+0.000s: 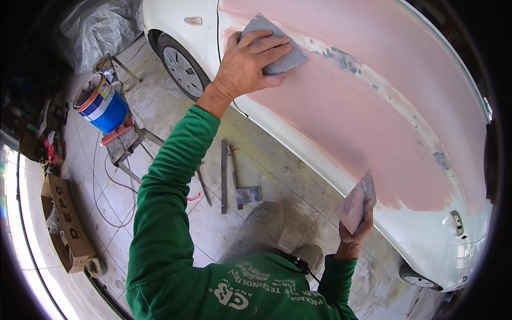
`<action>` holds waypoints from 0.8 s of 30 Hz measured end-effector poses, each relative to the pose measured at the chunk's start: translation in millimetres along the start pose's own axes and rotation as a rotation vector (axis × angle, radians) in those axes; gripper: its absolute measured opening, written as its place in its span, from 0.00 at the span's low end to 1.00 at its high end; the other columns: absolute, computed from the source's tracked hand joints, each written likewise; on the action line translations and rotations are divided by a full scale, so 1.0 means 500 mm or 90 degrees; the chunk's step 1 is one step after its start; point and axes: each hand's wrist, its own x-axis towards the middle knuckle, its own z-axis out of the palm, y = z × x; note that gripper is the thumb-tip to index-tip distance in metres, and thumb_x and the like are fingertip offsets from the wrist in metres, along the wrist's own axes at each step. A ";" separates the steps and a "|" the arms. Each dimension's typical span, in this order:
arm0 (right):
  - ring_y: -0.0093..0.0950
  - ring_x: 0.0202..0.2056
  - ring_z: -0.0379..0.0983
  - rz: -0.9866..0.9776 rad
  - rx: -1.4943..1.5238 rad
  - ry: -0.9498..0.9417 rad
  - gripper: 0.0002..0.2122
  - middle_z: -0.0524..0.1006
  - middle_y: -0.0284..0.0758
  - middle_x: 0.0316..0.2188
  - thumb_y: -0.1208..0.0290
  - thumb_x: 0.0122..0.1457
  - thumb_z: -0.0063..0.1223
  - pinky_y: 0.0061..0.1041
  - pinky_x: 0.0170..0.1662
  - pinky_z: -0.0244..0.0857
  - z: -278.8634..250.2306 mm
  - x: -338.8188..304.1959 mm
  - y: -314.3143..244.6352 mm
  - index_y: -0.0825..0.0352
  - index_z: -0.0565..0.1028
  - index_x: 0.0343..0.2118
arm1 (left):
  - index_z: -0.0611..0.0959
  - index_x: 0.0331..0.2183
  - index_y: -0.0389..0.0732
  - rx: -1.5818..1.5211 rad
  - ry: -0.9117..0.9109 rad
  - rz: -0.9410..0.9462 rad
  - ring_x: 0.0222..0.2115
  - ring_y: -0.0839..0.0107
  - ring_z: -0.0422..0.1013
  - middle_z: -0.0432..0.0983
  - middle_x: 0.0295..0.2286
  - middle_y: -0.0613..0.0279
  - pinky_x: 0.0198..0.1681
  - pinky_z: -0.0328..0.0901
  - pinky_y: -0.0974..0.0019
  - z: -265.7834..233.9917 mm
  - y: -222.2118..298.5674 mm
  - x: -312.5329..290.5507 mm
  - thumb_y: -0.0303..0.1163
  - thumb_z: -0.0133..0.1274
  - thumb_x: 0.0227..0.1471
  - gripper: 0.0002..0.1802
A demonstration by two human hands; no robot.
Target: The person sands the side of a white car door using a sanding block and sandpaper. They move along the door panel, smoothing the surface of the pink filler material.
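My left hand [246,63] presses a grey sanding pad [284,57] flat against the side of a white car door [368,112] coated with pink filler. The pad lies near the door's front edge, beside a strip of bare grey metal [341,57]. My right hand [356,230] is lower down, close to my body, and holds up a folded sheet of pinkish-dusted sandpaper [356,201] away from the car. Both arms wear green sleeves.
The car's front wheel [180,66] is at the upper left. A blue and white bucket [101,102] sits on a small metal stand. A hammer [241,186] and metal bars lie on the tiled floor. A cardboard box [68,221] stands at the left.
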 end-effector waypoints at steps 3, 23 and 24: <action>0.30 0.49 0.79 0.005 -0.011 0.007 0.22 0.79 0.38 0.51 0.62 0.73 0.48 0.31 0.50 0.77 0.023 0.007 0.012 0.68 0.67 0.65 | 0.87 0.52 0.55 -0.006 0.002 -0.005 0.57 0.64 0.71 0.79 0.55 0.77 0.59 0.64 0.50 -0.001 -0.030 -0.007 0.39 0.73 0.34 0.36; 0.33 0.54 0.75 0.141 -0.027 -0.095 0.26 0.77 0.38 0.55 0.56 0.73 0.49 0.36 0.57 0.72 0.137 0.061 0.104 0.66 0.65 0.67 | 0.85 0.55 0.38 -0.444 -0.013 -0.341 0.58 0.57 0.73 0.80 0.56 0.53 0.63 0.66 0.55 -0.086 -0.044 -0.089 0.31 0.61 0.53 0.27; 0.33 0.55 0.75 0.154 -0.019 -0.094 0.26 0.77 0.38 0.55 0.56 0.73 0.49 0.37 0.57 0.72 0.164 0.068 0.124 0.65 0.65 0.67 | 0.85 0.55 0.34 -0.717 0.009 -0.451 0.59 0.57 0.72 0.80 0.55 0.49 0.64 0.64 0.54 -0.106 0.056 -0.104 0.29 0.57 0.54 0.25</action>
